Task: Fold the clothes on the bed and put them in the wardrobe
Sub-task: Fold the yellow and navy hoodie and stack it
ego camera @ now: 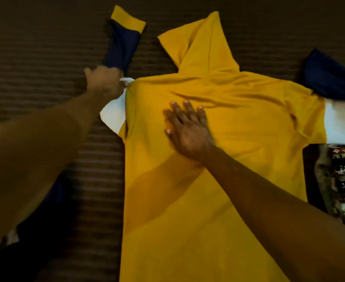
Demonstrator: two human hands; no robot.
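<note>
Two hands on yellow hoodie (218,180), right hand (188,129) pressing flat (fingers spread), left hand (104,82) gripping navy sleeve (120,45)

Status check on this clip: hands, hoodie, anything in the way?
Left hand grips the sleeve. Right hand flat on yellow hoodie. Printed garment beside it.

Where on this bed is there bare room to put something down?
Bare bedcover lies left of the hoodie, beyond the left hand, and between hood and far sleeve. The right edge is crowded by a printed garment.
</note>
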